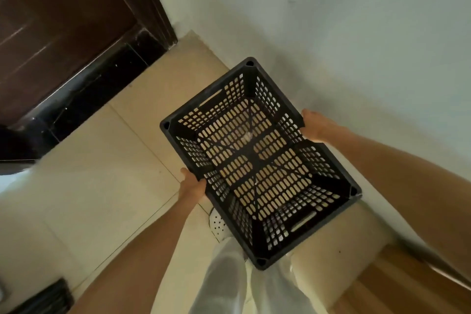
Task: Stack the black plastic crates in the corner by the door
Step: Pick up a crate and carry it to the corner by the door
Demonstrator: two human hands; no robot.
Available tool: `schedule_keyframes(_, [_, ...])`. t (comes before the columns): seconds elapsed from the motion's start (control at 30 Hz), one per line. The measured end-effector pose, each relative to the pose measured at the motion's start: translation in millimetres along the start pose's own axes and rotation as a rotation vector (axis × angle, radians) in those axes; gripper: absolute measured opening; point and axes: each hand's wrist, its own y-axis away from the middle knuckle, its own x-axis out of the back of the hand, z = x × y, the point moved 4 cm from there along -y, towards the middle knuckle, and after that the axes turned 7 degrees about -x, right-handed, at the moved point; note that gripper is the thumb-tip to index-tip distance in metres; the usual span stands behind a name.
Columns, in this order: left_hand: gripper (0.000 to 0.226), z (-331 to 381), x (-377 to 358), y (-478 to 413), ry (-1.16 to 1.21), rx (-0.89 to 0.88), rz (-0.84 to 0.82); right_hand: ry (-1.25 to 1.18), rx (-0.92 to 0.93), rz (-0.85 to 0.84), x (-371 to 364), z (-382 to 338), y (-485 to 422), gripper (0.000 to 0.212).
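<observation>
I look down into an empty black plastic crate (257, 160) with perforated walls and floor, held in the air above the beige floor tiles. My left hand (192, 185) grips its left long rim. On the opposite long rim, close to the pale wall, my right hand (316, 125) holds the other side. The floor shows through the crate's holes. The corner between the dark wooden door (63, 20) and the wall lies up and to the left of the crate.
A black stone threshold (102, 89) runs along the door's foot. Another black crate's edge (43, 298) peeks in at the bottom left. A wooden surface (407, 285) lies at the bottom right. My light trousers (229, 283) and a white perforated shoe (218, 224) are under the crate.
</observation>
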Motion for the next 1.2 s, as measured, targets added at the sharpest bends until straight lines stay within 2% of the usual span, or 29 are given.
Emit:
schedule_keyframes(0.2, [0.041, -20.5, -41.2, -65.7, 0.003, 0.009, -0.013, -0.116, -0.107, -0.043, -54.0, 12.7, -61.1, 0.042])
schedule_keyframes(0.3, [0.041, -32.8, -56.8, -83.4, -0.012, -0.002, -0.023, -0.254, -0.191, -0.075, -77.5, 20.0, -78.7, 0.044])
schedule_keyframes(0.4, [0.040, -47.1, -69.2, -95.4, -0.041, 0.000, -0.032, -0.286, -0.224, -0.105, -99.2, 23.8, -93.4, 0.046])
schedule_keyframes(0.7, [0.043, -70.5, -78.6, -118.9, -0.079, 0.042, -0.058, -0.314, -0.215, -0.098, -125.6, 18.3, -117.3, 0.047])
schedule_keyframes(0.83, [0.053, -66.9, -75.9, -123.6, -0.078, 0.117, -0.111, -0.287, -0.211, -0.120, -120.7, 15.9, -115.3, 0.045])
schedule_keyframes(0.9, [0.053, -59.7, -68.4, -119.5, -0.214, 0.103, -0.147, -0.246, -0.189, -0.129, -115.7, 10.3, -108.8, 0.046])
schedule_keyframes(1.03, [0.043, -39.1, -43.4, -100.4, -0.760, -0.105, -0.226, -0.096, -0.026, -0.123, -92.9, -19.1, -86.6, 0.051])
schedule_keyframes(1.2, [0.038, -15.4, -12.8, -57.5, -0.802, -0.239, -0.150, -0.002, 0.175, -0.105, -44.9, -58.0, -33.2, 0.033])
